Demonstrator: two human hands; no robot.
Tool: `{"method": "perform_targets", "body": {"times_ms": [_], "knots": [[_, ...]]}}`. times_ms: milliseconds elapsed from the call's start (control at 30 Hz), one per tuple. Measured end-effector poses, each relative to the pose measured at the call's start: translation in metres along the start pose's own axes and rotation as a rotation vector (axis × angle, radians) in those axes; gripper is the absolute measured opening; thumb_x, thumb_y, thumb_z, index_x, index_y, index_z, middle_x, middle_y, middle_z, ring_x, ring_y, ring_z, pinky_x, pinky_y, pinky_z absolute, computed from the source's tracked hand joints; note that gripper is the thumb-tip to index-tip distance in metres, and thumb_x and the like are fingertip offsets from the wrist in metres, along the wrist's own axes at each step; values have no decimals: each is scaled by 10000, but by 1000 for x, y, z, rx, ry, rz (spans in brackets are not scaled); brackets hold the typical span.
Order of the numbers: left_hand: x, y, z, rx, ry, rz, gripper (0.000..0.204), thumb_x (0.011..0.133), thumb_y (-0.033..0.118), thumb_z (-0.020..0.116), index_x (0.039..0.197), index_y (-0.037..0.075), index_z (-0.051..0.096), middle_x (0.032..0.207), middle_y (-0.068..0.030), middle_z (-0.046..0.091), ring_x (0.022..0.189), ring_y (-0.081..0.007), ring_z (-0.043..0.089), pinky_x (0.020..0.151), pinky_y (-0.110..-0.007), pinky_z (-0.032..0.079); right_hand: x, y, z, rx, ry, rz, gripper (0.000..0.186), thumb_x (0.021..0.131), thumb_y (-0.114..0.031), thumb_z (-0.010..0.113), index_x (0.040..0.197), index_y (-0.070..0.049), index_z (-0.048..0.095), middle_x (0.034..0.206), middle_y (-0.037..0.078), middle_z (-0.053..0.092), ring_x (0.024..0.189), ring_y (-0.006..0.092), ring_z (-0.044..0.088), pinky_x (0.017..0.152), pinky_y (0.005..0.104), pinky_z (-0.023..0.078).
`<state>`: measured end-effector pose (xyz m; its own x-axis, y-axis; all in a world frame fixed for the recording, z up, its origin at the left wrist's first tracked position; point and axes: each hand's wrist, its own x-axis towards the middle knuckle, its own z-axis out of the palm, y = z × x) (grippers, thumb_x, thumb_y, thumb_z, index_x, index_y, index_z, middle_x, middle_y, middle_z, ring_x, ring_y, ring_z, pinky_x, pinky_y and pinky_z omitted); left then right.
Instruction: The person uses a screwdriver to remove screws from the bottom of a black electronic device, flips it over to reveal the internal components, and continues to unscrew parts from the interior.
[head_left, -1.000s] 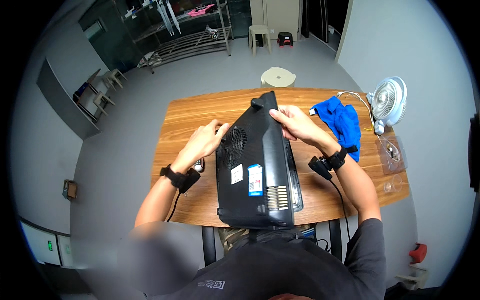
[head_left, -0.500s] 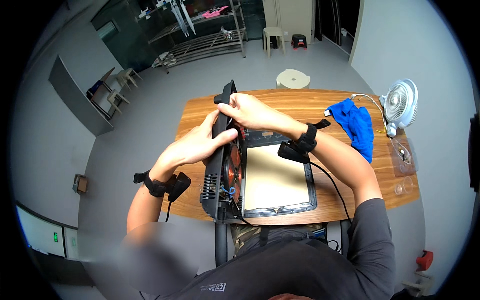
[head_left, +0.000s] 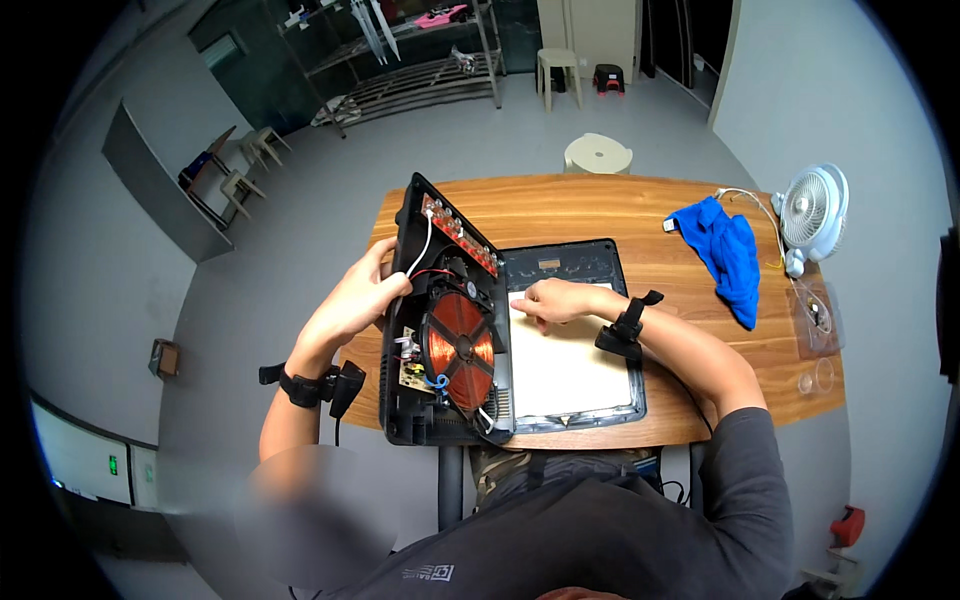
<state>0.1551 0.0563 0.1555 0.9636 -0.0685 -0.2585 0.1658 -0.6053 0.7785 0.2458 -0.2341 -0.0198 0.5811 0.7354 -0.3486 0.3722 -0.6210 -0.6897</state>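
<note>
The left hand [head_left: 362, 293] was closed about the left wall of a black housing [head_left: 396, 415], which stood tilted open on the wooden table [head_left: 600, 207], its copper coil [head_left: 461, 350] exposed. The right hand [head_left: 562, 302], fingers partly curled, lay over the pale panel [head_left: 575, 372] of the flat black cover [head_left: 560, 262] just beside it; whether it gripped anything could not be told.
</note>
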Motion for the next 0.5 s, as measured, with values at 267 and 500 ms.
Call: {"method": "perform_targets", "body": {"times_ms": [267,500], "knots": [[-16,-17,-16,-196,147,117,669,870,104,571,1515,-1,433,961,-7,681,712,-54,601,518,-196,418,-2,11,22,-54,-22,16,706,1094,-579,380,867,1,712,740,76,737,788,232,721,824,384,546],[-4,-40,-18,-446,120,191,581,872,119,528,1434,-26,529,1083,-55,649,936,-115,605,831,-228,501,-5,6,29,241,211,-5,577,1086,-457,461,855,6,718,692,98,735,746,241,733,776,399,557]]}}
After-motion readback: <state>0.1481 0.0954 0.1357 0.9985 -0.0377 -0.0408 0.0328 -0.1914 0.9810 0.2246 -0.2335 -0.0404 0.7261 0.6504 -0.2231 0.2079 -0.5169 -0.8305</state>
